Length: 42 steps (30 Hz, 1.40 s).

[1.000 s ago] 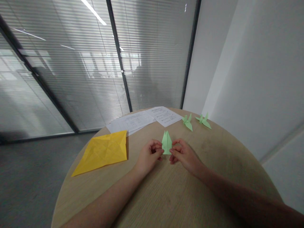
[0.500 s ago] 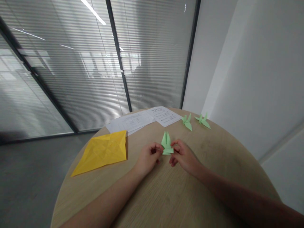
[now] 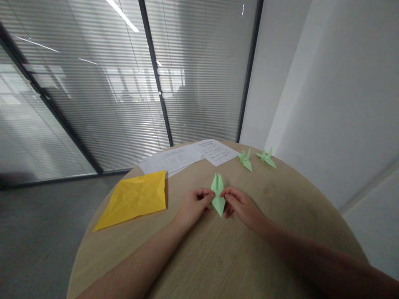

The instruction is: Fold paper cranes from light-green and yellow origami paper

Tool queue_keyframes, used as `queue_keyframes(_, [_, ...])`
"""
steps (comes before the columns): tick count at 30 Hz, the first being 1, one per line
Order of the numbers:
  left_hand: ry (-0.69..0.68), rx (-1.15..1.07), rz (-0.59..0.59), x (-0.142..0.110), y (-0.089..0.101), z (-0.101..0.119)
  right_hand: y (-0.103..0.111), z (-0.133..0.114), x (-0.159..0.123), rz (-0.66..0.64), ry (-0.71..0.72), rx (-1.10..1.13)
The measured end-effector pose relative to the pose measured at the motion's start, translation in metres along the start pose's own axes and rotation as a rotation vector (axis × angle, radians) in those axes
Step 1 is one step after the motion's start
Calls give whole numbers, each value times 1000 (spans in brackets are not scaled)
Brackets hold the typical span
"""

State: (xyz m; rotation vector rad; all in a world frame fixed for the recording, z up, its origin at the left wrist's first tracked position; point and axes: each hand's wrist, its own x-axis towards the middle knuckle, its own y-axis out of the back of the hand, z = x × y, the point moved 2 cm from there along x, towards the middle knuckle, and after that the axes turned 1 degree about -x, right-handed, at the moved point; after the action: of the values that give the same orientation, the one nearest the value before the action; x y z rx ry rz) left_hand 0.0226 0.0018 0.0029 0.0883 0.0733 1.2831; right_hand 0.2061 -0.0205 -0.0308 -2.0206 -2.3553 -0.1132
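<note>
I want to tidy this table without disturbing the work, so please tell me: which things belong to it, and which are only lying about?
In the work:
green folded paper
left hand, at its left edge
right hand, at its right edge

Apparently just lying about, touched by neither hand:
yellow creased paper
printed white sheets
two green paper birds

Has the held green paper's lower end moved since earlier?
Yes, downward: the held green paper now reaches lower in view than the bottom right corner of the yellow paper.
</note>
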Motion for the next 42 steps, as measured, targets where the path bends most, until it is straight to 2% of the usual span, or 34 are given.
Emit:
queue_keyframes(7, [-53, -11, 8, 4, 0, -4, -1, 6, 4, 9, 15, 6])
queue_keyframes(17, [-72, -34, 17, 2, 1, 1, 3, -3, 5, 21, -10, 83])
queue_keyframes(23, [-285, 213, 65, -5, 0, 8, 3, -4, 4, -45, -11, 144])
queue_keyframes(27, [-343, 371, 120, -8, 0, 12, 2, -3, 3, -58, 25, 102])
queue_keyframes(30, [-319, 351, 107, -9, -2, 11, 4, -2, 3, -30, 47, 35])
queue_keyframes(36, [-184, 81, -15, -7, -8, 3, 7, -8, 1, 13, 115, -130])
queue_keyframes(42, [-105, -97, -48, -2, -6, -1, 3, -12, -3, 14, 201, -176])
